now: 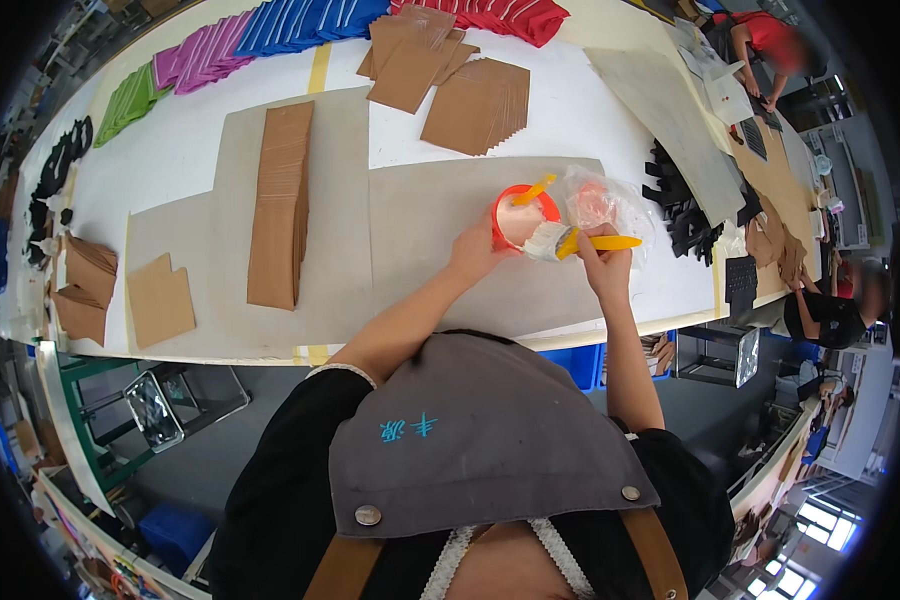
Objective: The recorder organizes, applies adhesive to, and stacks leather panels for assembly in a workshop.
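My left hand (478, 251) grips the side of a red cup (497, 238) that holds a pale pinkish paste (520, 220). A yellow-orange handle (535, 190) sticks up out of the cup at its far rim. In my right hand (607, 264) is a flat paintbrush (616, 242) with a yellow handle. White paste coats its bristles (544, 241), which sit at the cup's right rim. Just beyond my right hand lies a crumpled clear plastic bag (630, 214) with something reddish inside. Grey sheeting (435, 292) covers the table under both hands.
A long overlapped row of brown pieces (279, 210) lies to the left. Fanned brown panels (474, 105) sit farther back, behind them blue (311, 22) and red (487, 16) stacks. Black strips (682, 206) lie at right. Co-workers (829, 311) stand along the right side.
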